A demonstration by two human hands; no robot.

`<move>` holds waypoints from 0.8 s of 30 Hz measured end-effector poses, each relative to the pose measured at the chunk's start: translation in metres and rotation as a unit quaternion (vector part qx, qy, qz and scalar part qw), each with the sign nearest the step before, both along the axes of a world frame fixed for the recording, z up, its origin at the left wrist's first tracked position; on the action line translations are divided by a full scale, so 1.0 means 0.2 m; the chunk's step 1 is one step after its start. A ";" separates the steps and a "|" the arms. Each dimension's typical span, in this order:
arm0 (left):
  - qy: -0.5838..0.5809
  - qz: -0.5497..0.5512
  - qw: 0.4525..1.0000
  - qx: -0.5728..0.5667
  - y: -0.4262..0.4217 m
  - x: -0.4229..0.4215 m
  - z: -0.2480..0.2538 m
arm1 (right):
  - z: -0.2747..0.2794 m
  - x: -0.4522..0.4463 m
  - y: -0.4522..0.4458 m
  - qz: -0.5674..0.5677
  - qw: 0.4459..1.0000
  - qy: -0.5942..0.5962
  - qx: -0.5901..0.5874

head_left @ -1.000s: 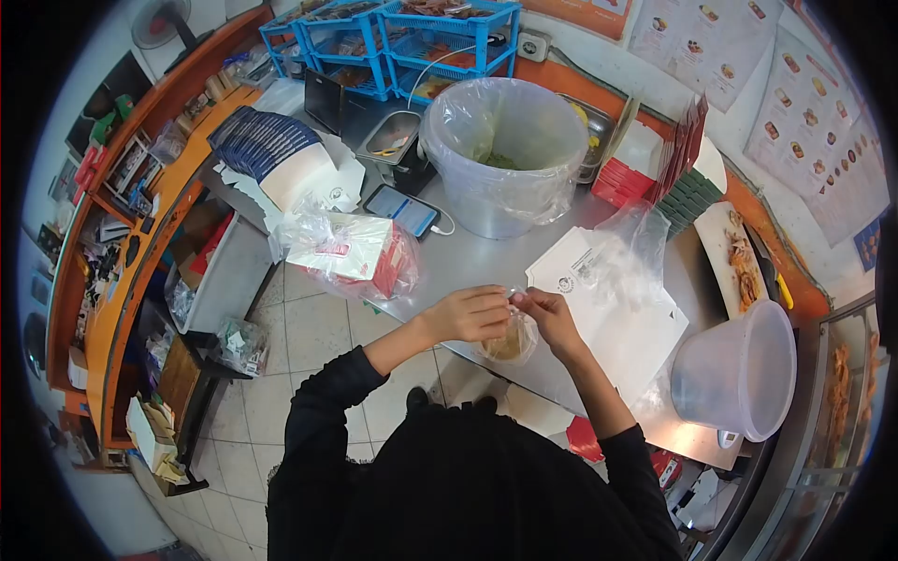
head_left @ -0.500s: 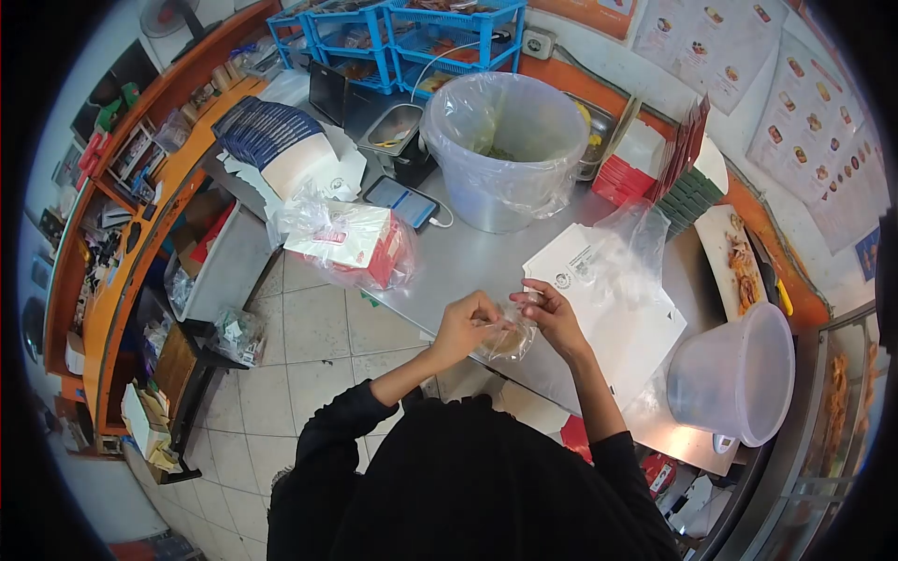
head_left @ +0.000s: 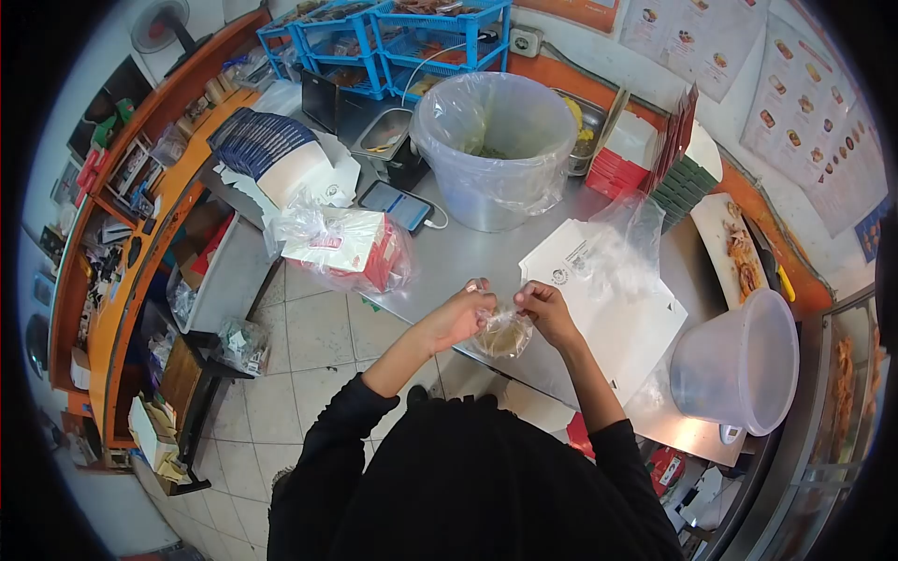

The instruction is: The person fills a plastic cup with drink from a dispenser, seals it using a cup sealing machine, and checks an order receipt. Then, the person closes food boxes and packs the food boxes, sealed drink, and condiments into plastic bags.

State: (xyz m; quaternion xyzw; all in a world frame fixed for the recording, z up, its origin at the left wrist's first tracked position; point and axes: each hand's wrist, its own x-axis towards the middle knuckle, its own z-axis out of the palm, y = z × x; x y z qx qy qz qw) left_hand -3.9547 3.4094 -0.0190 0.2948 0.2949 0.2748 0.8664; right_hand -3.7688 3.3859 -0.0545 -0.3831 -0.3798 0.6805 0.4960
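Note:
A small clear plastic bag [head_left: 503, 337] with something brownish inside hangs between my two hands, over the near edge of the metal table [head_left: 440, 271]. My left hand [head_left: 458, 316] is closed on the bag's upper left side. On the opposite side, my right hand [head_left: 548, 312] pinches the top corner between thumb and fingers. What exactly the bag contains is hard to make out. Flat white cardboard [head_left: 599, 318] lies just right of my right hand, with a crumpled clear plastic bag [head_left: 636, 229] on its far end.
A large plastic-lined bucket [head_left: 496, 178] stands at the back, and an empty clear bucket [head_left: 734, 365] sits at the right. A bagged red-and-white box [head_left: 341, 245], a phone [head_left: 398, 204] and stacked blue-printed cartons [head_left: 262, 145] are on the left. Blue racks [head_left: 374, 47] stand behind.
Both hands have shifted slightly at the bag's top. My right fingers, spread before, now pinch its corner, and the bag looks rounder and more gathered. The camera view has moved a little.

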 end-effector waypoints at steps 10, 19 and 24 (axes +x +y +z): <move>0.068 0.070 0.981 0.168 -0.05 -0.03 0.00 | 0.06 0.01 -0.02 0.002 0.988 0.153 -0.037; 0.096 0.171 0.924 0.328 -0.04 0.04 -0.05 | 0.15 -0.03 -0.03 0.021 0.990 0.136 -0.024; 0.135 0.118 0.914 0.365 -0.01 0.06 -0.03 | 0.27 -0.09 -0.06 0.003 0.928 -0.337 0.162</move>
